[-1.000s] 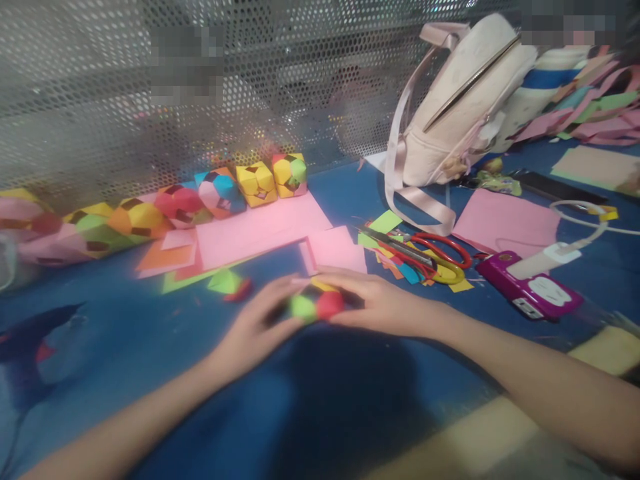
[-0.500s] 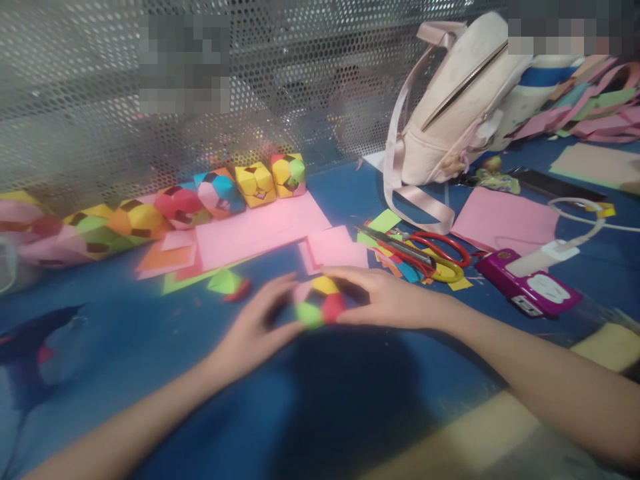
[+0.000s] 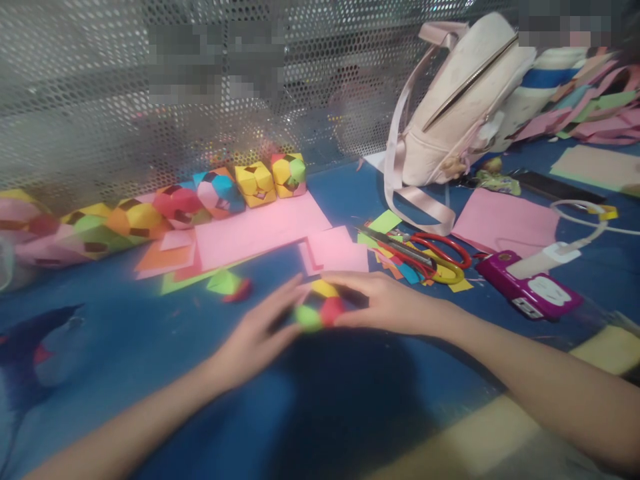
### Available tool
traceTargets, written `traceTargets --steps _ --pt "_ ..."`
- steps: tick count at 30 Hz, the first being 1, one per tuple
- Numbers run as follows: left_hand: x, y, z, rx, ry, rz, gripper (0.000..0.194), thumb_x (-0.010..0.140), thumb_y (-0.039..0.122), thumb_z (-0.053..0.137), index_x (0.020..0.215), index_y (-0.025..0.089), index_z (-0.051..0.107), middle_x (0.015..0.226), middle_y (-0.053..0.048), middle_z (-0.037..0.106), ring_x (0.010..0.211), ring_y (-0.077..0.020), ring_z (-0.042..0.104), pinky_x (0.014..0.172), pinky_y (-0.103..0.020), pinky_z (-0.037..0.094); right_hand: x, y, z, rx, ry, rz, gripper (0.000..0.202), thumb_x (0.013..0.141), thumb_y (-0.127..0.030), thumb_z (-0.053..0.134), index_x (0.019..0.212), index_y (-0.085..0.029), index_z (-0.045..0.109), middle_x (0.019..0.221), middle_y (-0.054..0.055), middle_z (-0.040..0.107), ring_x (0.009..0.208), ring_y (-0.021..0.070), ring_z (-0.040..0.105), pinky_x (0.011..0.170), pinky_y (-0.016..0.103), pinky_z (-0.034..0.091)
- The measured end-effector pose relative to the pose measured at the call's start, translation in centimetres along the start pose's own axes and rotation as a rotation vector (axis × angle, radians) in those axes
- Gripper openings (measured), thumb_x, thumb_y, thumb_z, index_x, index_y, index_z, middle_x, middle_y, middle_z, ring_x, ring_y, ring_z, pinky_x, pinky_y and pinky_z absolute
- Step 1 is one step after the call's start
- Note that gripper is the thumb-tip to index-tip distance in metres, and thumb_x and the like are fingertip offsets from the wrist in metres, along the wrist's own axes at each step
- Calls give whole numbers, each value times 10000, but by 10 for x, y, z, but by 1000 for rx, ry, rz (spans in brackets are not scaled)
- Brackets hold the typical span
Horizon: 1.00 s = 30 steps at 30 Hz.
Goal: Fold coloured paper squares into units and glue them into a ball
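Between my two hands is a small folded-paper piece (image 3: 331, 310) in yellow, red, green and pink, slightly blurred. My left hand (image 3: 263, 328) grips its left side, thumb at the green part and fingers behind the pink part. On the other side my right hand (image 3: 383, 301) pinches it, thumb by the red part and fingers along the top near the yellow. A green folded unit (image 3: 225, 282) with a red one (image 3: 243, 291) lies on the blue surface just left of my left hand. Pink paper sheets (image 3: 336, 248) lie just behind the held piece.
Finished paper cubes (image 3: 255, 184) line the perforated metal panel (image 3: 320, 87). Scissors (image 3: 425, 250) with red and yellow handles rest on paper scraps. Further right are a purple power adapter (image 3: 529, 285), a pink sheet (image 3: 505, 220) and a pale backpack (image 3: 460, 100).
My left hand has turned slightly over the piece, covering more of its pink side. My right hand stays almost in place.
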<state>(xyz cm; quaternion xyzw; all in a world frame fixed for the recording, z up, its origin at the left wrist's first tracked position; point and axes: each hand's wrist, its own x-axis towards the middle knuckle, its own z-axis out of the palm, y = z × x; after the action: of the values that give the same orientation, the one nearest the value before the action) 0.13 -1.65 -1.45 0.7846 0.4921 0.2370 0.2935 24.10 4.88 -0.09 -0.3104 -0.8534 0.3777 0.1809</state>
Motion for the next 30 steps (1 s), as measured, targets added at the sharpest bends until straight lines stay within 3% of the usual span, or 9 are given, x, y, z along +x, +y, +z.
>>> traceTargets --steps 6,10,14,18,30 --pt "1 4 -2 -20 -54 7 461 897 275 437 1355 276 389 1505 -52 249 1362 -248 255 1105 -465 240 0 -2 1 -47 -9 -13 589 785 -373 635 1311 -172 462 1340 87 498 1227 223 476 1034 349 389" --pt "0 2 0 -81 -7 -22 585 834 304 555 1375 283 334 1519 -76 202 1374 -283 219 1095 -500 253 0 0 2 -68 -4 -37 606 780 -402 635 1318 -190 456 1351 90 484 1243 236 457 1046 374 375" --pt "-1 -2 4 -145 91 -37 619 781 303 628 1338 270 359 1450 -113 332 1325 -285 335 1078 -485 310 0 0 -1 -81 -9 -36 645 751 -417 663 1321 -201 451 1361 85 474 1254 247 442 1046 400 373" --pt "0 -2 5 -208 103 -35 526 789 291 618 1274 269 414 1316 -101 468 1223 -255 472 1037 -441 390 0 -1 -4 -65 -13 -4 610 760 -369 661 1310 -191 464 1317 79 523 1207 230 496 1027 370 399" --pt "1 -1 5 -268 108 -100 505 809 301 590 1285 236 432 1372 -100 464 1232 -252 469 1044 -447 377 2 1 7 18 59 -43 549 771 -323 651 1275 -173 496 1298 95 538 1210 229 492 1027 387 402"
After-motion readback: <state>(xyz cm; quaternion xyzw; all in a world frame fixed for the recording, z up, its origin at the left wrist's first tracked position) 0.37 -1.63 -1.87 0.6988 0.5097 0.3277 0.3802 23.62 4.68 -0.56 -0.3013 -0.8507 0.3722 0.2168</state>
